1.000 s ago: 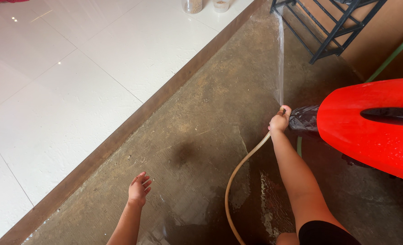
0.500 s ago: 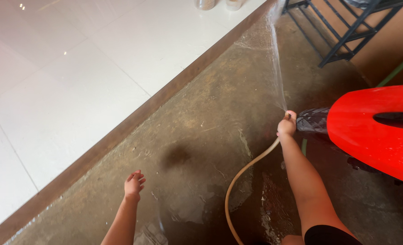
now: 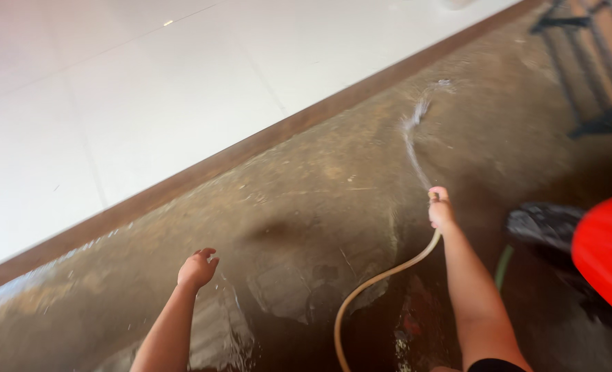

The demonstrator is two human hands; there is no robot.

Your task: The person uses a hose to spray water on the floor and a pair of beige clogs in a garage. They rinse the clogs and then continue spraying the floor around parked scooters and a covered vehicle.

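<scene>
The tan hose (image 3: 378, 282) ran up across the wet concrete floor (image 3: 306, 200) into the right hand (image 3: 440, 210), whose fingers were wrapped tight round its end. From that end a thin water jet (image 3: 413, 141) shot toward the brown curb (image 3: 251, 148). Beyond the hose, the left hand (image 3: 197, 269) hovered empty, fingers loosely curled. A red fender (image 3: 606, 258) stood on the hose's other side.

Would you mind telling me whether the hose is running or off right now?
Running. A thin stream of water shoots from the hose end gripped in the right hand and splashes on the wet concrete.
</scene>
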